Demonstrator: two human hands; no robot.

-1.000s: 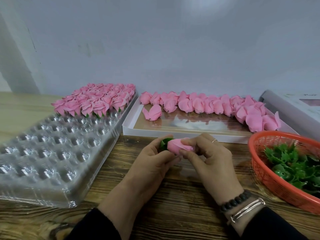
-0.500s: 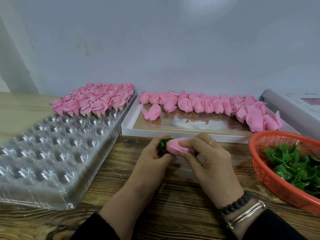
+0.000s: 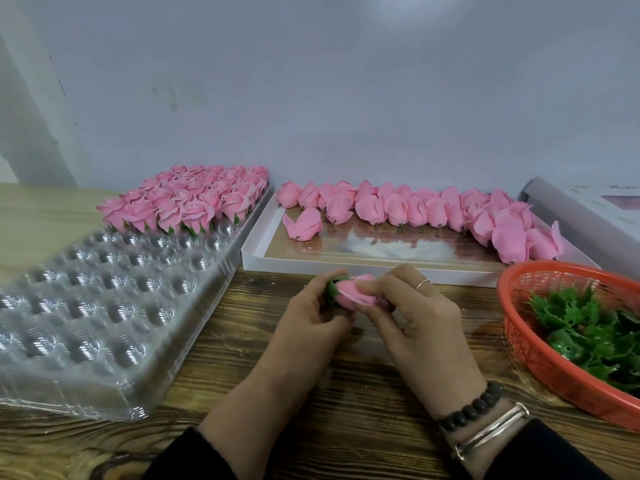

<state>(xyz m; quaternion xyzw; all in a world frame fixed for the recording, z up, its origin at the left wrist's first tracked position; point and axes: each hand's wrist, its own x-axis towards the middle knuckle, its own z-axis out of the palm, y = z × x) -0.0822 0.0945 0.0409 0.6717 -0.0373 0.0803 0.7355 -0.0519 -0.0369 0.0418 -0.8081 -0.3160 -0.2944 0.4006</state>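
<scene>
Closest to us, our black sleeves and the dark bead bracelet (image 3: 471,407) sit low over the brown grained wooden table (image 3: 311,427). Just past that, both hands are on the one soft pink fabric rose bud (image 3: 349,294), held a little above the table right in the middle. Our left hand (image 3: 311,317) curls round its base, where the green plastic calyx (image 3: 331,289) pokes out between thumb and fingers. Our right hand (image 3: 415,317) pinches the petal end, fingertips (image 3: 372,289) pressed onto the pink.

So what's new compared with a second ago? Honestly not much. The hands haven't left their spot; the right fingertips have just crept a bit further over the petals, so less of the bud shows. We'd say that means we're still seating the calyx and shaping the petals, and this one isn't ready to be set down yet.

On the left is the clear plastic dimpled blister tray (image 3: 86,306), its near cups unfilled. On the right is the orange plastic mesh basket (image 3: 519,327) with spare green leafy calyxes (image 3: 585,327). Further back is the shallow white cardboard box (image 3: 346,264) with its row of loose pink buds (image 3: 398,209), and the finished pink roses (image 3: 194,199) fill the tray's far end, against the grey wall (image 3: 346,98).
</scene>
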